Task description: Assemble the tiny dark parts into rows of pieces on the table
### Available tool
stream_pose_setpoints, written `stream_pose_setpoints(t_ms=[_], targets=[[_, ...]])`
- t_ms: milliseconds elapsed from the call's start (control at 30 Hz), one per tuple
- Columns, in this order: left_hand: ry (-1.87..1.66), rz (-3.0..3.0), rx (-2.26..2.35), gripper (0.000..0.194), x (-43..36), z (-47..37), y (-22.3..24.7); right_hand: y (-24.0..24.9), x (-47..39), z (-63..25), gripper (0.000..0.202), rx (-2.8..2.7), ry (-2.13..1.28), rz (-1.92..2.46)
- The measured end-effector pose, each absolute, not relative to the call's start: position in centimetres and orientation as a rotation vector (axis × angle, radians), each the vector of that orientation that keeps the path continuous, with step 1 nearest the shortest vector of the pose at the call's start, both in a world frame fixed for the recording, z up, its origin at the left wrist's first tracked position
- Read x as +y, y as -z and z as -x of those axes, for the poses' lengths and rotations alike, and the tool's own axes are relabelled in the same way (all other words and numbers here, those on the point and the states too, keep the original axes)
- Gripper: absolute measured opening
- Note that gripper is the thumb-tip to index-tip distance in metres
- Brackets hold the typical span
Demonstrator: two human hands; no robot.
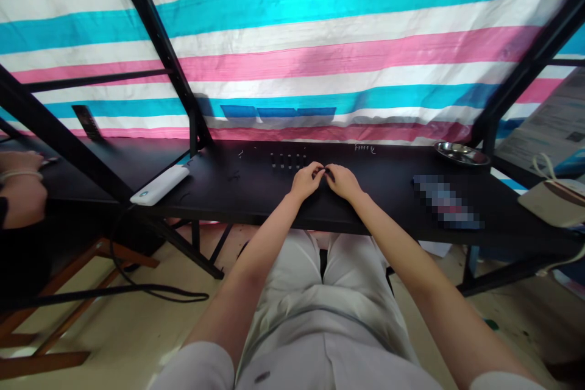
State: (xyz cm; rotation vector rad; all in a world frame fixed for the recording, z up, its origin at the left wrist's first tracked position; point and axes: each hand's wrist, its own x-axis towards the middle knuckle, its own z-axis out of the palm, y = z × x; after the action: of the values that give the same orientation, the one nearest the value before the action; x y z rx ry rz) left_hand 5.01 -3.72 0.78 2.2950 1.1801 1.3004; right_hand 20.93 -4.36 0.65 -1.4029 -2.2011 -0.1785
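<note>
Over the black table, my left hand and my right hand meet fingertip to fingertip. Both are closed in a pinch around a small dark piece, mostly hidden by the fingers and too small to name. Just beyond my left hand stands a row of several small dark cylinders with pale ends. Farther back and to the right lies a line of thin silvery pieces. A few tiny loose bits are scattered to the left of the cylinders.
On the black table are a white power bank-like box at left, a shiny metal dish at back right and a blurred-out flat item. Black metal posts frame a striped sheet. Another person's arm shows at far left.
</note>
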Motion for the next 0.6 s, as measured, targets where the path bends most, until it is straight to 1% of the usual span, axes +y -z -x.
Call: stream_pose_setpoints(t_ms=[267, 433, 600], targets=[[-1.325, -2.23, 1.161, 0.015, -3.7, -5.2, -0.7, -0.9, -4.6, -21.0, 0.024, -2.189, 0.124, 1.401], [-1.595, -1.998, 1.2, 0.016, -3.6, -5.1, -1.1, -0.4, -3.6, -21.2, 0.024, -1.978, 0.057, 1.354], [-1.839, -1.593, 1.27, 0.023, -3.0, -4.4, -1.5, 0.2, -1.7, -20.8, 0.024, -1.766, -0.163, 1.44]])
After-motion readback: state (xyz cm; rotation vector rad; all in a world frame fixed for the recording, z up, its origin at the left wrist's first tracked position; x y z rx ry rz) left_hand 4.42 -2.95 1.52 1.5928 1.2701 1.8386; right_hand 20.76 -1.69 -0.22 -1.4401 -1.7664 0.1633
